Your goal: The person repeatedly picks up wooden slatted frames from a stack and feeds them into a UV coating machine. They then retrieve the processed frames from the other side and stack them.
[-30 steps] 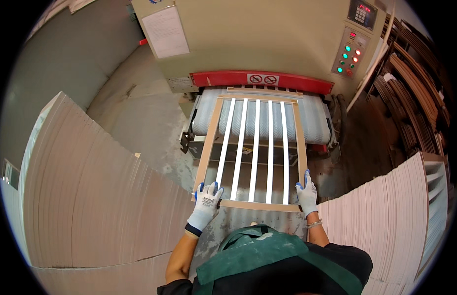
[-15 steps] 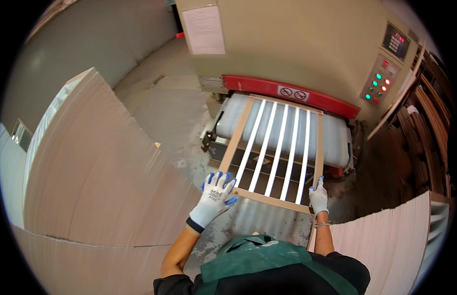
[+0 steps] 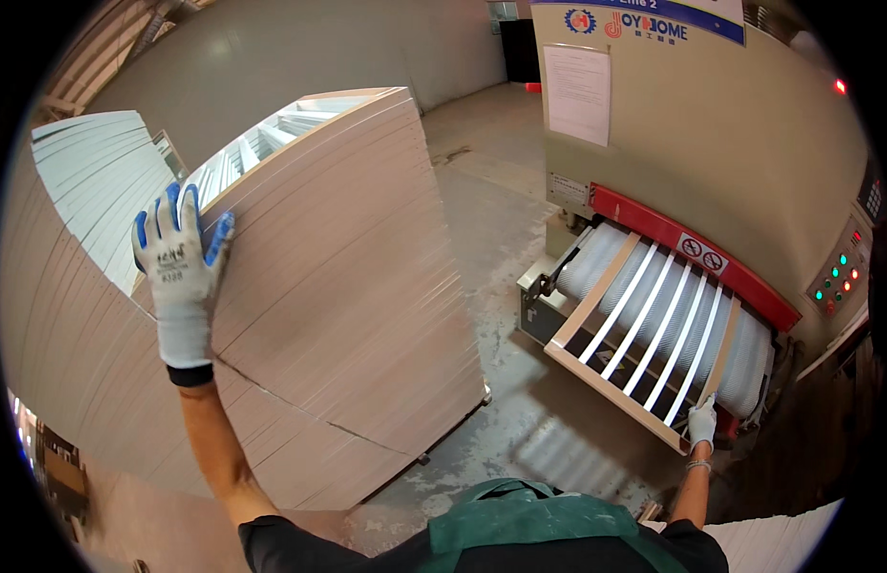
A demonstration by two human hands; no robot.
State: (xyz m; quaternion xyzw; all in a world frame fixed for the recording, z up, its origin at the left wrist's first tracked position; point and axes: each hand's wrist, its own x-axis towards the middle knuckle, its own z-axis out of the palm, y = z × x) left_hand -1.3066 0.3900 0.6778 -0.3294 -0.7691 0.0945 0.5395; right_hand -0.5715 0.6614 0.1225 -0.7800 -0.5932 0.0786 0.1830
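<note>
Your right hand point(image 3: 702, 421) gripping near corner of slatted wooden frame point(image 3: 649, 334), frame lying on machine's roller bed point(image 3: 749, 358). Your left hand point(image 3: 176, 258) spreading wide, pressing against top edge of panel stack point(image 3: 348, 315), well apart from frame.

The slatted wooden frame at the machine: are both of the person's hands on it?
No: only the right hand grips the slatted frame, while the left hand rests on the tall stack of frames.
</note>
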